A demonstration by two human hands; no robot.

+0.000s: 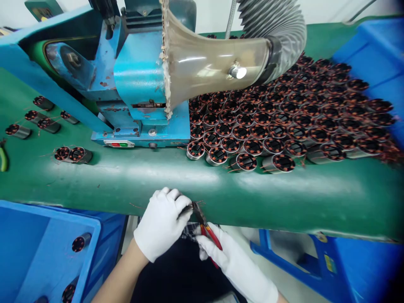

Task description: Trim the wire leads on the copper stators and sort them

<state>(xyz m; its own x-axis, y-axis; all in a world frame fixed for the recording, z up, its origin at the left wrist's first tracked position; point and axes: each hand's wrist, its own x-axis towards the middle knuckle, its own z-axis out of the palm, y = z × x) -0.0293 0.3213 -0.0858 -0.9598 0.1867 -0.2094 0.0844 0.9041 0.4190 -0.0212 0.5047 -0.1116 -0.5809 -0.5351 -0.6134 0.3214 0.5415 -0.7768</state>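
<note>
My left hand [164, 221], in a white glove, is closed around a motor stator [187, 209] that it mostly hides; only a dark edge and thin copper wires show. Red-handled cutting pliers [214, 237] are gripped in my right hand [225, 256], also white-gloved. Their dark jaws point up and to the left, close to the stator's wire ends. Whether the jaws touch a wire I cannot tell. Both hands are at the near edge of the green bench [132, 181].
A blue machine [142, 71] with a clear hood [214, 59] and grey hose [277, 25] stands behind. Stators in rows [252, 147] fill the right; several more [80, 155] lie left. A blue bin [97, 227] with stators sits lower left, a blue stool [293, 261] lower right.
</note>
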